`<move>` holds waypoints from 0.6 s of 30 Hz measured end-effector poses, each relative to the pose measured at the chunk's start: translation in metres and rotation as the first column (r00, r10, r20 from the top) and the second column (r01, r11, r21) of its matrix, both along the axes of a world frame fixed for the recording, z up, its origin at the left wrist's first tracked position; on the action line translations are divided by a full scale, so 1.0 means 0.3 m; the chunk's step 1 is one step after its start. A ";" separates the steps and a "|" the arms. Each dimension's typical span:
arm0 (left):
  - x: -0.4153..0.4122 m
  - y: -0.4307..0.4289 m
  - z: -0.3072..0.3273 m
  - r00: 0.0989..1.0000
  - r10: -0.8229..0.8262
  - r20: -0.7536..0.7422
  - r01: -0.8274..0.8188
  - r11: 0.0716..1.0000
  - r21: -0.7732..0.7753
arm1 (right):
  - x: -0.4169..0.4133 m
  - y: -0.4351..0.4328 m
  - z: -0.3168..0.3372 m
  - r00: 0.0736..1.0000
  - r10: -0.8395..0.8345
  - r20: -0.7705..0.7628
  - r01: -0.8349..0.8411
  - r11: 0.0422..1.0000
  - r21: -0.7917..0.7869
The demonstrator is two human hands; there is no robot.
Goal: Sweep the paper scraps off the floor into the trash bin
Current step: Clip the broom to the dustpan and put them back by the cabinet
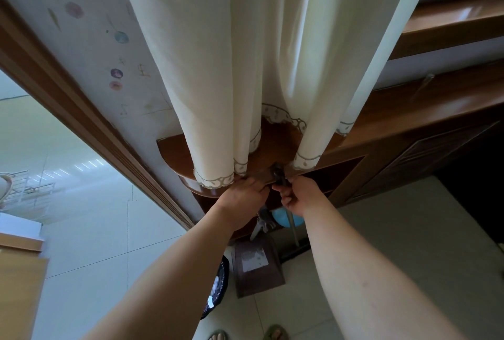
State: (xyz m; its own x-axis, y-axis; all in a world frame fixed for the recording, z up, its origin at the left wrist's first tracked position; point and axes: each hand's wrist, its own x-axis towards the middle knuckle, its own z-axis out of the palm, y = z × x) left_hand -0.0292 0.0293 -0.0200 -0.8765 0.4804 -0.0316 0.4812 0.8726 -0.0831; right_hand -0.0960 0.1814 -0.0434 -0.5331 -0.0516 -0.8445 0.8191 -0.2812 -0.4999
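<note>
A brown dustpan (259, 271) stands on the floor below my hands, with white paper scraps (255, 259) lying in it. Its handle rises toward my left hand (244, 193), which is closed around the top, close to the wooden shelf edge. My right hand (296, 193) grips the dark top of the broom handle (280, 176). The broom's pale pole (293, 230) runs down to the floor behind the dustpan. The trash bin (219, 285), lined with a dark bag and holding white scraps, stands left of the dustpan and is partly hidden by my left forearm.
A rounded wooden shelf (174, 152) juts out above the hands, under a cream curtain (245, 53). A wooden desk (422, 132) fills the right side. A blue round object (283, 218) sits under the shelf. My feet in sandals (275, 333) stand on the pale tile floor.
</note>
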 end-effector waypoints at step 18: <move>0.061 0.032 0.016 0.995 0.092 0.025 -0.093 0.994 0.054 | 0.061 0.073 0.021 0.997 0.070 -0.031 -0.068 0.995 0.067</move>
